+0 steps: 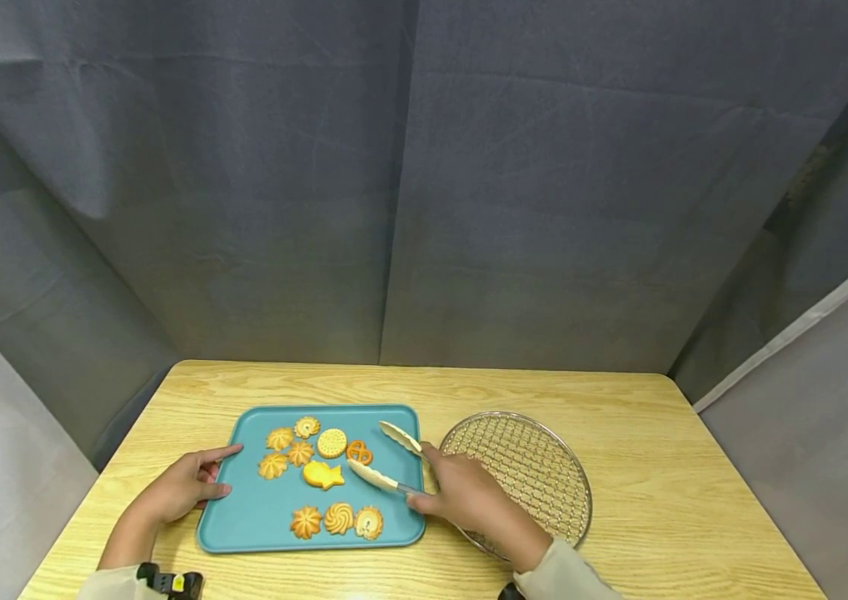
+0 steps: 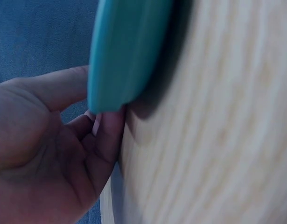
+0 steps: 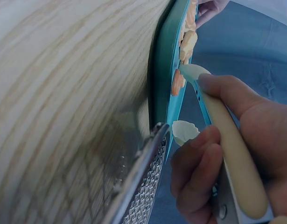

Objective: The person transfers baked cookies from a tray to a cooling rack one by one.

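My left hand (image 1: 177, 487) grips the left edge of a teal tray (image 1: 259, 525). Its thumb lies over the rim, while in the left wrist view curled fingers reach under it. In my right hand (image 1: 472, 492) I hold a pair of tongs (image 1: 373, 476) with cream tips, spread apart over the tray's right side. One tip is close beside a pretzel-shaped cookie (image 1: 359, 452); the other is farther back over bare tray. A fish-shaped cookie (image 1: 322, 474) and a round dotted cookie (image 1: 331, 443) lie left of the pretzel. Nothing sits between the tong tips.
Several flower-shaped cookies (image 1: 272, 466) lie at the tray's left, and a row of 3 cookies (image 1: 338, 518) near its front. A round wire mesh rack (image 1: 544, 475) sits right of the tray, partly under my right hand. Grey curtains (image 1: 529, 208) surround the wooden table (image 1: 664, 483).
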Motion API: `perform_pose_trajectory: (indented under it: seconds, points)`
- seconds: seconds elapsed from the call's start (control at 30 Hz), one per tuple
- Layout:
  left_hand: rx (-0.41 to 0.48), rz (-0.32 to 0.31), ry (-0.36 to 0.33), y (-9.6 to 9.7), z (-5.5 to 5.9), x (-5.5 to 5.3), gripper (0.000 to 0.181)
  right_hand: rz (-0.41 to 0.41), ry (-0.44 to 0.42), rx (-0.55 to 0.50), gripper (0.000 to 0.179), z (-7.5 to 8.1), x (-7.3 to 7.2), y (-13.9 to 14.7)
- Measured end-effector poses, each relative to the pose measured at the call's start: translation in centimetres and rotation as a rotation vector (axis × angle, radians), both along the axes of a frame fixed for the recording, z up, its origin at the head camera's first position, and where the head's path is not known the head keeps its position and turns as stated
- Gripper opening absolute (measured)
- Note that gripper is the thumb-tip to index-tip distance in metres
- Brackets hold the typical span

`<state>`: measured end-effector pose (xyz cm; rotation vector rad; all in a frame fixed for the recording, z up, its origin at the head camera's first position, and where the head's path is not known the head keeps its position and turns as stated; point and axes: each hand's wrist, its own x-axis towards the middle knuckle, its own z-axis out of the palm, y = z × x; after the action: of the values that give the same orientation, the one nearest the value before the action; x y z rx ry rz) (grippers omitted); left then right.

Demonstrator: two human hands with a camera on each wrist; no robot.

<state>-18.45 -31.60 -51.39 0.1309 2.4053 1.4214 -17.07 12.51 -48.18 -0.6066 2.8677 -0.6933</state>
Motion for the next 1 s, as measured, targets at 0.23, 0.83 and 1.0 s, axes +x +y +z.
perform_pose_trajectory:
  seconds: [0.23, 0.83, 1.0]
  points:
    - [0.002, -0.001, -0.007, 0.0, -0.1, 0.0, 0.072, 0.018, -0.001, 0.028, 0.088, -0.1, -0.3, -0.6]
    - [-0.003, 0.014, -0.015, 0.0, -0.3, -0.2, 0.072, 0.022, -0.014, 0.083, 0.066, -0.2, -0.5, -1.5]
    - [0.004, 0.006, -0.012, 0.0, -0.3, -0.1, 0.072, 0.038, 0.002, 0.091, 0.063, 0.0, -0.4, -1.5]
